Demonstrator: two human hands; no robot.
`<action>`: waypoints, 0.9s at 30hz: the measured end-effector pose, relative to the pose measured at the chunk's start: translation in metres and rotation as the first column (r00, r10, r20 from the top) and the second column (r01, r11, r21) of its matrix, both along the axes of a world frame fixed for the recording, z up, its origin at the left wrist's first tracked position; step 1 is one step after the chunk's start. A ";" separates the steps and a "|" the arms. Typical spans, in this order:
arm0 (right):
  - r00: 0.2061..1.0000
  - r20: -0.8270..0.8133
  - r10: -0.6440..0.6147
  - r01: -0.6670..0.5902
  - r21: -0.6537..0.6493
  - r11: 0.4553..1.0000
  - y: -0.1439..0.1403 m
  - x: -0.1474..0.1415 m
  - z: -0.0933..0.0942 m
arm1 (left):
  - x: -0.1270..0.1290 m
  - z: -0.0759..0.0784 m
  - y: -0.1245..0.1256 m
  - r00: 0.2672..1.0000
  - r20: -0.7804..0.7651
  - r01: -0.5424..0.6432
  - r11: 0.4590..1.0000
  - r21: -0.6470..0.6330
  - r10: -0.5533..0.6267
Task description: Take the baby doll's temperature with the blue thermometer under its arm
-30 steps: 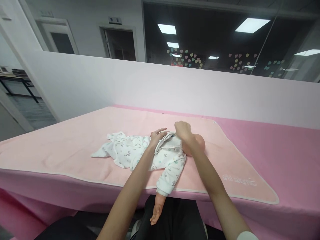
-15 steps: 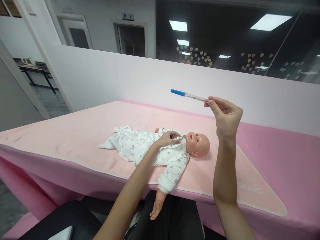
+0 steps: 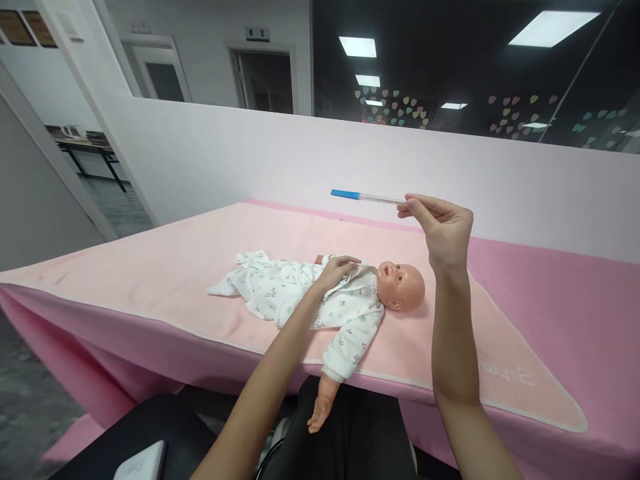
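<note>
We sit at a wide table (image 3: 575,320) draped in deep pink, with a paler pink blanket (image 3: 165,267) spread over most of it and hanging a little over the near edge. Behind it runs a low white partition (image 3: 260,160), and above that a dark glass wall (image 3: 450,67) shows reflected ceiling lights and small heart stickers. To the left the room opens toward doors and a corridor.

On the blanket lies a baby doll (image 3: 400,285) on its back, head to the right, dressed in a white printed romper (image 3: 300,297). One sleeved arm hangs off the near table edge, its bare hand dangling above our lap.

Our left hand (image 3: 337,268) rests flat on the doll's chest, fingers loosely spread and lying on the cloth near the collar, gripping nothing. Our right hand (image 3: 443,230) is raised above the doll's head, thumb and forefinger pinched narrow on one end of a thermometer (image 3: 367,197), which juts out level to the left with its blue tip farthest from the hand.

Half a second ago the thermometer tilted upward toward its blue end; now it sits almost horizontal and slightly lower. The left hand has stayed on the chest.
</note>
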State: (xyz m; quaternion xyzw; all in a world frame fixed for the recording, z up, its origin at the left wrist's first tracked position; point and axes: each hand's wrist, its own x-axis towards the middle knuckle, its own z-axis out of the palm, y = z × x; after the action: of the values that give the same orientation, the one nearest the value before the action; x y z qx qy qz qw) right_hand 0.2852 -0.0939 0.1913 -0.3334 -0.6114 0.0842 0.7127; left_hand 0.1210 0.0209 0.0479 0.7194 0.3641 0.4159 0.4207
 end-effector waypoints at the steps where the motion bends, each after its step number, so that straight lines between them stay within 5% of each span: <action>1: 1.000 0.003 -0.007 0.007 -0.002 1.000 0.001 0.000 0.000 | 0.000 0.000 0.000 1.000 0.003 -0.018 1.000 -0.004 0.018; 12: 0.998 0.062 -0.013 0.016 -0.047 0.999 0.009 -0.002 -0.002 | -0.001 0.001 -0.002 0.997 0.052 -0.052 0.998 -0.020 0.053; 20: 0.999 0.039 -0.004 0.007 -0.060 0.998 0.006 0.002 -0.002 | -0.001 0.004 -0.004 0.998 0.014 0.054 0.998 0.014 -0.054; 23: 0.993 0.104 0.057 -0.037 -0.188 0.982 0.001 0.018 -0.022 | -0.001 0.004 -0.004 0.995 -0.009 0.103 0.995 0.005 -0.103; 27: 0.978 0.207 0.020 0.071 -0.420 0.905 -0.026 0.054 -0.082 | -0.001 0.003 -0.004 0.987 -0.009 0.162 0.987 -0.015 -0.162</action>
State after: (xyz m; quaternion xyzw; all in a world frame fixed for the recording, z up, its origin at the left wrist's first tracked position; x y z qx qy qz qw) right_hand 0.3395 -0.1195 0.1097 -0.4955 -0.6444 0.1710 0.5568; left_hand 0.1200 0.0170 0.0509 0.7458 0.3095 0.3740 0.4563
